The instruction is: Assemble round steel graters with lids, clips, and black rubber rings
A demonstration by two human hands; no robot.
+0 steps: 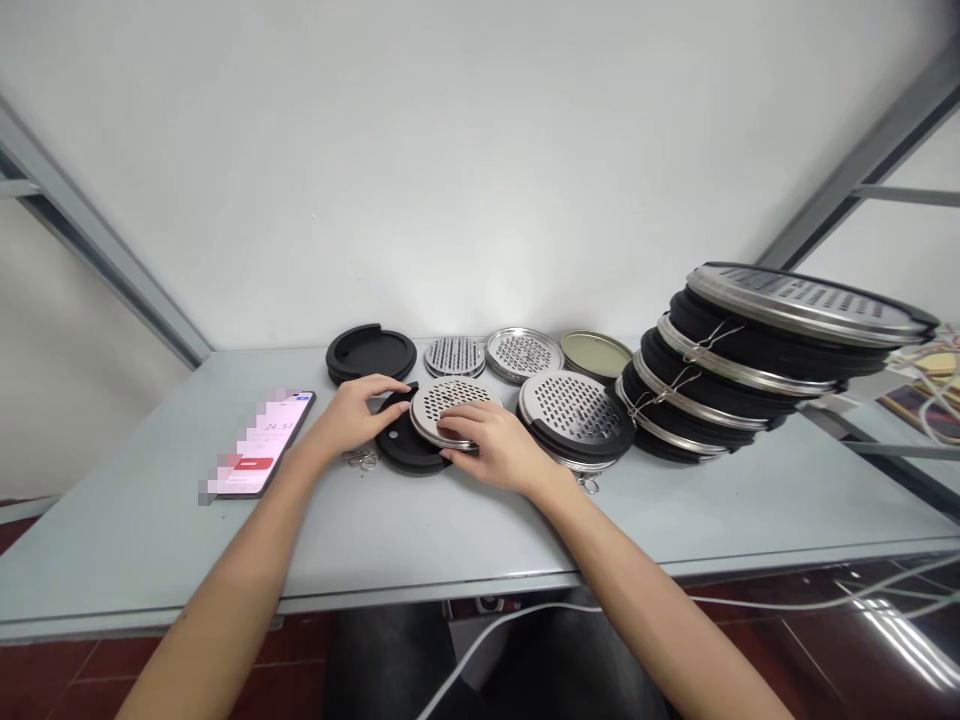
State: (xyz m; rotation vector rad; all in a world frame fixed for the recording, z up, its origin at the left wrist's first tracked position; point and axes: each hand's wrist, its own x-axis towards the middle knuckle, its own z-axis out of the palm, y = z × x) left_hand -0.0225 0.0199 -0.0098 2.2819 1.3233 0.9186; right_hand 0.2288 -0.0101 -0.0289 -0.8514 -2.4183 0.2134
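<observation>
A round metal grater disc [448, 394] with rows of holes lies tilted over a round black base [411, 452], overlapping its right side. My right hand [499, 440] grips the disc, with fingers on its top and the thumb low at the edge by the base. My left hand [352, 420] curves round the base's upper left edge, its index finger and thumb on the rim. Just below that hand lie small metal rings or clips [361, 458]. To the right sits another grater disc [574, 408] in a black holder.
Behind are a black holder [371, 350], a slotted disc stack [454, 354], a holed disc stack [525, 353] and a pale green lid [597, 352]. A leaning stack of graters [720, 370] stands at right. A phone [266, 445] lies at left on the grey table [420, 545].
</observation>
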